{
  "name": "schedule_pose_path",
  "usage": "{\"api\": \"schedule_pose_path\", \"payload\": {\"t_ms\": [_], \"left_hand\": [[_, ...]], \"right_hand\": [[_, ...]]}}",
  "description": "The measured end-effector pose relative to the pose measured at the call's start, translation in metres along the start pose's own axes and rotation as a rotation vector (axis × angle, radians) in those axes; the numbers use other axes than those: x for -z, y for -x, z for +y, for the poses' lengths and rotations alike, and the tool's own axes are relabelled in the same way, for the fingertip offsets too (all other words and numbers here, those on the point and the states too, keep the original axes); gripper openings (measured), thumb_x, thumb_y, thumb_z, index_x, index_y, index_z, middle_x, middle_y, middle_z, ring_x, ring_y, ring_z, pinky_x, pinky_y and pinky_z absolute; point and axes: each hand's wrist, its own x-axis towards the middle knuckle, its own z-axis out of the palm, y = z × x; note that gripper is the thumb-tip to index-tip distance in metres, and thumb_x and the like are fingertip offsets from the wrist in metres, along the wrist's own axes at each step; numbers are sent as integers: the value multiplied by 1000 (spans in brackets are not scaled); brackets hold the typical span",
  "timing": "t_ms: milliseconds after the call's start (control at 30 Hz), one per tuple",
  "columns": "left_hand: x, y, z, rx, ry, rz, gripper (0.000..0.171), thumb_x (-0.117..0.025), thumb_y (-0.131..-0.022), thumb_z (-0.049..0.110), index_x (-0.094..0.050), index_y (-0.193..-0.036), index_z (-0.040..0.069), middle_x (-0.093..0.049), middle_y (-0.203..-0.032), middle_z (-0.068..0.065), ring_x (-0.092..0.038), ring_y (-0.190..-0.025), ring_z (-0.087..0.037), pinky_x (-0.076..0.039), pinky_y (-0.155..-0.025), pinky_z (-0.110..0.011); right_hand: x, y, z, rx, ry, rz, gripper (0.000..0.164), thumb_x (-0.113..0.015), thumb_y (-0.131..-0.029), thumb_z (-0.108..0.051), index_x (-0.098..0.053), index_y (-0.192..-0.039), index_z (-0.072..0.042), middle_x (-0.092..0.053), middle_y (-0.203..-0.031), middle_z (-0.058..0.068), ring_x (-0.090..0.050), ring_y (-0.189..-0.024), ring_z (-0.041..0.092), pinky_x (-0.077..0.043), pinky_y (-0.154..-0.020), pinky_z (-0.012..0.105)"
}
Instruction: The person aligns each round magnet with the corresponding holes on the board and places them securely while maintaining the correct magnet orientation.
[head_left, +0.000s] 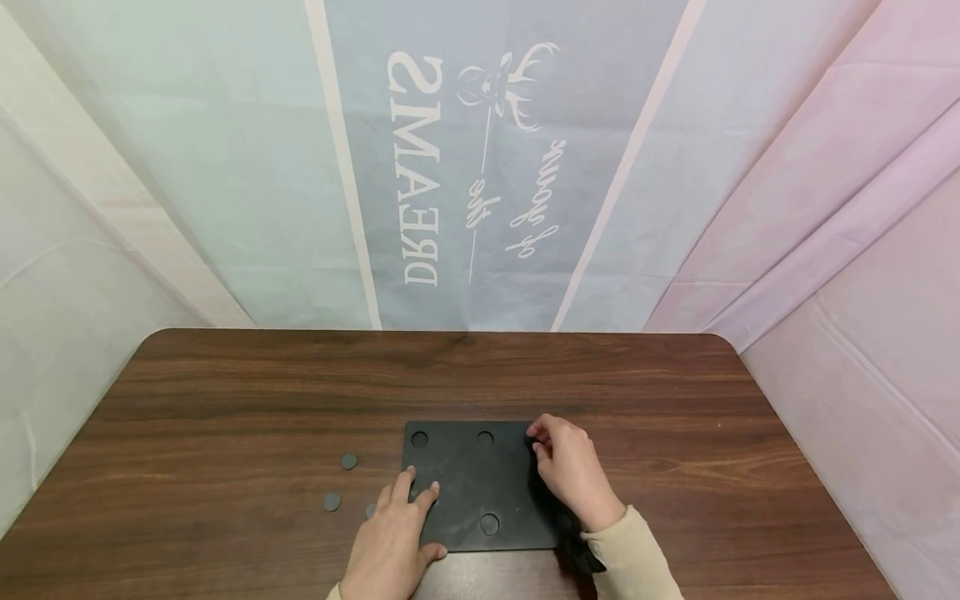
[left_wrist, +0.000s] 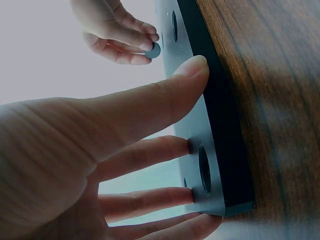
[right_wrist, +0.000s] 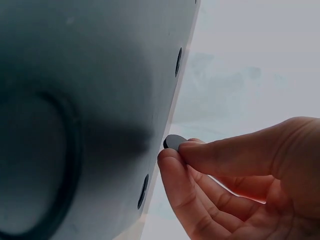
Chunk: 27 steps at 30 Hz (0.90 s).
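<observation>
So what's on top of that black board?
The left hand rests on the board; several round recesses show in its surface. Whatever lies beneath those fingers is covered.

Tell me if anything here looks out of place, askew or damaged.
The white DREAMS lettering on the pastel fabric backdrop runs sideways, odd for text meant to be read. Otherwise nothing stands out: the flat black rectangular board lies roughly straight on the brown wood-grain table, with no visible damage.

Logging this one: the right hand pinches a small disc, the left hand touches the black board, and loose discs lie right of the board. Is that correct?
Not quite: the head view shows the loose discs lying left of the black board, not right.
</observation>
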Motion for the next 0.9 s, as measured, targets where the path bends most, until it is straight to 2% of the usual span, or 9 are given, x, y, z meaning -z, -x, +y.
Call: {"api": "schedule_pose_path", "payload": {"t_ms": [467,700,900], "left_hand": [[1,-1,0,15,3,-16,67,-88,-64,26,-65,-123,5,-44,-138,-26,-47,-120,-49,-54,-65,-56],[1,-1,0,20,7,-18,67,-87,-64,26,-64,-123,5,-43,-139,-26,-46,-121,-49,-54,-65,-55],[1,-2,0,22,9,-23,67,-88,-64,26,-65,-123,5,-43,-139,-26,-46,-121,-48,-54,-64,-54]], "right_hand": [[-6,-3,-6,45,-16,2,17,-65,-80,11,-67,-87,-5,-64,-79,3,-61,-72,14,-51,-62,28],[-10,-4,-11,103,-27,11,19,-65,-79,12,-67,-87,-5,-64,-80,4,-60,-72,15,-51,-63,28],[-12,-5,-14,104,-18,-5,19,-64,-81,11,-67,-87,-6,-63,-80,3,-59,-72,14,-51,-63,28]]}}
